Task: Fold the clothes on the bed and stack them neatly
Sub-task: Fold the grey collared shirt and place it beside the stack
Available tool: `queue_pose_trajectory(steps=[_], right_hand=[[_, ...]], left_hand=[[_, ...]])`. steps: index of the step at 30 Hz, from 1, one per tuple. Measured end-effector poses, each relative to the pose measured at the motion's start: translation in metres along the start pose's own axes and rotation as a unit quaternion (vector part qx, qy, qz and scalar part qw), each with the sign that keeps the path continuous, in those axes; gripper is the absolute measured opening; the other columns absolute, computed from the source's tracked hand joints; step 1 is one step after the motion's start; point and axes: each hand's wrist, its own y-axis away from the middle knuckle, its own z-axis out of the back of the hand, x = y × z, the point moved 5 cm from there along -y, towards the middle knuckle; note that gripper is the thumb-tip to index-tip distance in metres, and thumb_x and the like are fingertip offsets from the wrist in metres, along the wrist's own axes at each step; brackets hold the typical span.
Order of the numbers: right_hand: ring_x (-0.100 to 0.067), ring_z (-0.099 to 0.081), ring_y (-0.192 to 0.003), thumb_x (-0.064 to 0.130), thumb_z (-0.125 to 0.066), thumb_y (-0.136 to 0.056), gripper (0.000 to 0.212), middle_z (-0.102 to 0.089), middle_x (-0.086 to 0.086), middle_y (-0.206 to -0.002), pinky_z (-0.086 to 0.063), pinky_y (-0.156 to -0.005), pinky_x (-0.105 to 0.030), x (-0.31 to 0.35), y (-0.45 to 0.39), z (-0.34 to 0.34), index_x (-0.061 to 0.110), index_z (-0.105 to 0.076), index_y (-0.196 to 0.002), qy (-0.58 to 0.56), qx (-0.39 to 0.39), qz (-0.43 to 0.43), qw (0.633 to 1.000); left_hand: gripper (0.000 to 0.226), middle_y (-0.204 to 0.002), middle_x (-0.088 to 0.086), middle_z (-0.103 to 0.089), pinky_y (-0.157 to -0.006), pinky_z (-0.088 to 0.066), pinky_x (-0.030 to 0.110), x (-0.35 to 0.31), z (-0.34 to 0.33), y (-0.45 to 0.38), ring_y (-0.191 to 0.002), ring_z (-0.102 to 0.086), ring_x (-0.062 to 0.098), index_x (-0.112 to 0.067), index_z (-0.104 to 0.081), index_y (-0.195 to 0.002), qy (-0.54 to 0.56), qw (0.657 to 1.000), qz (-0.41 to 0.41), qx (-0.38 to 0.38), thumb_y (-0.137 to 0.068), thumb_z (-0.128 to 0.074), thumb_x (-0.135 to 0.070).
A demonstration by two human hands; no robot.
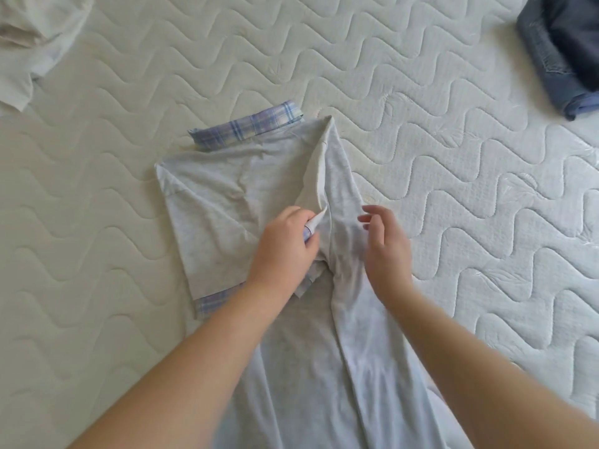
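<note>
The bed (129, 196) has a white wavy-quilted surface. On it, under both hands, lies the grey shirt (227, 189). The left hand (285, 251) pinches a sleeve edge; the right hand (385, 251) hovers, fingers relaxed. Pull the sleeve inward, flat. Beyond the right hand: folded dark clothes (564, 50).

A bare mattress (97, 205) is seen from above, filling the whole view. Its off-white cover is quilted throughout with rows of wavy stitching (227, 43) that run from side to side and leave soft, puffed ridges between them. Toward the right, faint glossy leaf-like motifs (518, 186) are woven into the cloth, and a small yellowish mark (369, 199) is seen near the middle.
</note>
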Motion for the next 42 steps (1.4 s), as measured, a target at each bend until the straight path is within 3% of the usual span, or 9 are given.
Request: queue_pose_trajectory(steps=[7,11,18,22,26,31,36,39,42], right_hand=[[-0.021,-0.063,-0.11,0.04,-0.048,-0.097,0.043,-0.065,0.001,-0.124,-0.051,-0.097,-0.04,0.056,-0.121,-0.054,0.02,-0.054,-0.135,0.0,0.161,-0.065,0.985],[-0.005,-0.061,-0.084,0.029,-0.06,-0.093,0.046,-0.064,0.011,-0.103,-0.048,-0.068,-0.019,0.068,-0.153,-0.068,0.017,-0.051,-0.137,0.095,0.152,-0.015,0.984],[-0.009,-0.059,-0.084,0.018,-0.059,-0.094,0.022,-0.071,0.003,-0.108,-0.044,-0.065,-0.013,0.066,-0.172,-0.069,0.022,-0.072,-0.112,0.135,0.091,-0.001,0.987],[-0.017,-0.066,-0.082,0.028,-0.058,-0.093,0.028,-0.07,0.0,-0.097,-0.055,-0.071,-0.025,0.07,-0.159,-0.053,0.019,-0.066,-0.118,0.156,0.081,-0.016,0.984],[-0.028,-0.069,-0.073,0.034,-0.055,-0.092,0.023,-0.067,-0.004,-0.076,-0.059,-0.071,-0.043,0.049,-0.107,-0.035,0.015,-0.067,-0.094,0.245,0.148,-0.071,0.956],[-0.01,-0.049,-0.061,0.049,-0.063,-0.087,0.034,-0.056,0.004,-0.071,-0.031,-0.048,-0.027,0.008,-0.04,-0.018,0.018,-0.054,-0.078,0.362,0.213,-0.093,0.903],[-0.02,-0.065,-0.066,0.037,-0.066,-0.09,0.027,-0.066,-0.004,-0.079,-0.055,-0.058,-0.035,0.0,-0.024,0.001,0.011,-0.063,-0.093,0.226,0.14,-0.106,0.958],[-0.015,-0.07,-0.067,0.031,-0.07,-0.09,0.026,-0.07,-0.006,-0.092,-0.061,-0.059,-0.032,-0.005,-0.016,0.008,0.01,-0.064,-0.104,0.086,0.11,-0.121,0.983],[-0.013,-0.067,-0.077,0.035,-0.075,-0.085,0.029,-0.069,0.002,-0.093,-0.056,-0.067,-0.031,-0.018,-0.011,0.011,0.016,-0.065,-0.103,0.139,0.106,-0.109,0.978]], left_hand=[[0.018,-0.09,0.007,-0.063,-0.073,-0.049,0.041,-0.011,-0.022,0.002,-0.085,-0.058,0.03,-0.015,-0.074,-0.101,-0.082,0.995,-0.046,-0.012,-0.084,-0.068,-0.012],[0.027,-0.084,0.006,-0.061,-0.061,-0.047,0.037,-0.019,-0.045,0.002,-0.078,-0.06,0.027,-0.01,-0.064,-0.108,-0.093,0.993,-0.065,0.024,-0.083,-0.063,0.001],[0.047,-0.121,0.004,-0.062,-0.079,-0.04,0.019,-0.026,-0.068,0.011,-0.106,-0.059,0.02,-0.011,-0.048,-0.138,0.006,0.989,-0.104,0.11,-0.092,-0.052,0.002],[0.04,-0.127,0.009,-0.06,-0.1,-0.046,0.036,-0.023,-0.043,0.031,-0.118,-0.057,0.024,-0.007,-0.063,-0.123,0.003,0.985,-0.17,0.02,-0.083,-0.067,-0.005],[0.039,-0.121,0.005,-0.056,-0.099,-0.04,0.034,0.027,-0.008,0.065,-0.112,-0.053,0.02,-0.012,-0.058,-0.125,-0.034,0.992,-0.039,-0.116,-0.09,-0.061,-0.03],[0.056,-0.112,0.007,-0.055,-0.09,-0.049,0.037,0.05,-0.019,0.079,-0.102,-0.056,0.024,-0.006,-0.057,-0.122,-0.036,0.994,0.102,-0.025,-0.078,-0.078,-0.034],[0.011,-0.102,-0.001,-0.054,-0.073,-0.047,0.025,0.032,-0.021,0.071,-0.083,-0.055,0.014,-0.012,-0.061,-0.096,0.03,0.987,0.15,-0.046,-0.086,-0.064,-0.008],[0.013,-0.093,-0.003,-0.057,-0.061,-0.037,0.013,0.028,-0.01,0.073,-0.073,-0.051,0.01,-0.014,-0.057,-0.096,0.058,0.979,0.162,-0.105,-0.088,-0.057,-0.004],[0.03,-0.105,0.001,-0.053,-0.061,-0.043,0.02,0.033,-0.005,0.078,-0.073,-0.052,0.012,-0.013,-0.062,-0.111,0.023,0.985,0.127,-0.112,-0.088,-0.053,0.004]])
